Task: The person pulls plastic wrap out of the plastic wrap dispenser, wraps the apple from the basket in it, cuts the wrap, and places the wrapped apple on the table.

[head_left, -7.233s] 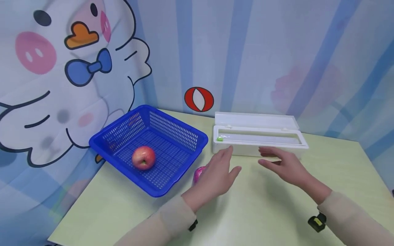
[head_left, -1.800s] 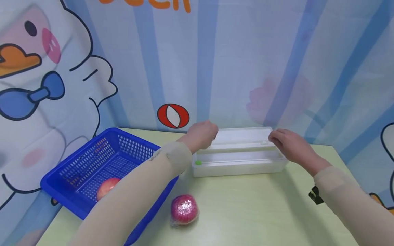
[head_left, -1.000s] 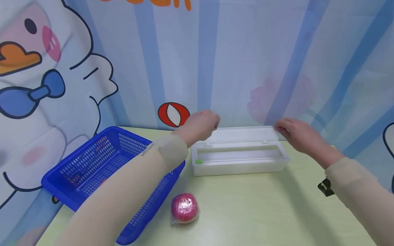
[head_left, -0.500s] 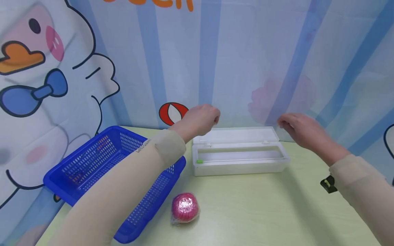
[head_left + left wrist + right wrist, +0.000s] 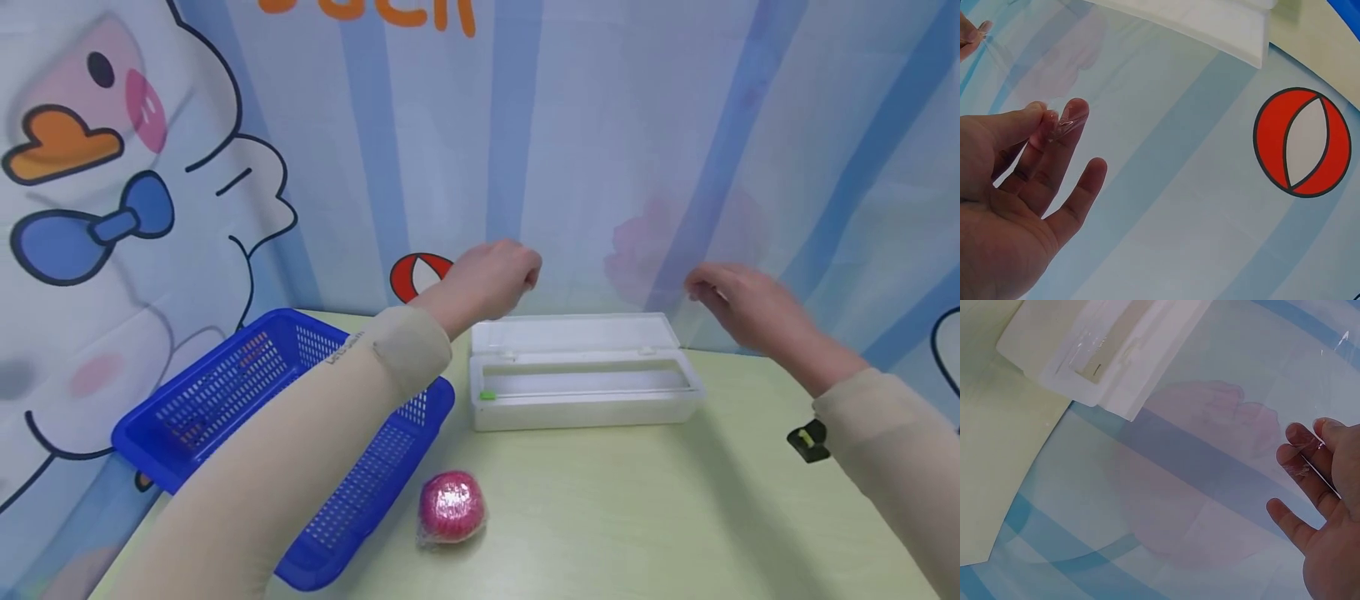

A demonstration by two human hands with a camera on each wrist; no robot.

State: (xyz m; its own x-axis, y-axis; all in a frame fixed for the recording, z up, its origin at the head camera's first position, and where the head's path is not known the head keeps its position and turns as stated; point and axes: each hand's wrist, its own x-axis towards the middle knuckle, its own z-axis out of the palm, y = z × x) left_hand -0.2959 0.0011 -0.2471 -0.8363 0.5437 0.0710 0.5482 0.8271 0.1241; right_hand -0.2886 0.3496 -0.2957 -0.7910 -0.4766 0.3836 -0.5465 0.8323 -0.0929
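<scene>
My left hand [image 5: 491, 279] is raised over the left end of a white cling film dispenser [image 5: 585, 412]. Thumb and fingers pinch the edge of clear cling film [image 5: 1066, 127], seen as shiny creases in the left wrist view. At about the same height, beyond the dispenser's right end, my right hand [image 5: 753, 308] pinches the film's other corner. The film between the hands is nearly invisible in the head view. The dispenser's lid [image 5: 573, 332] stands tilted back, and a small green slider [image 5: 488, 395] sits at the left of its front bar.
A blue plastic basket [image 5: 330, 567] stands at left, partly covered by my left sleeve. Between it and the dispenser's front lies a round pink-red thing in clear wrap [image 5: 452, 507]. A printed cloth backdrop [image 5: 585, 167] rises directly behind the table [image 5: 600, 508].
Open hands reached toward the dispenser at first. Later both pinched at its lid side, then rose steadily with the film, the right also moving outward. The apple in the basket is now behind my sleeve.
</scene>
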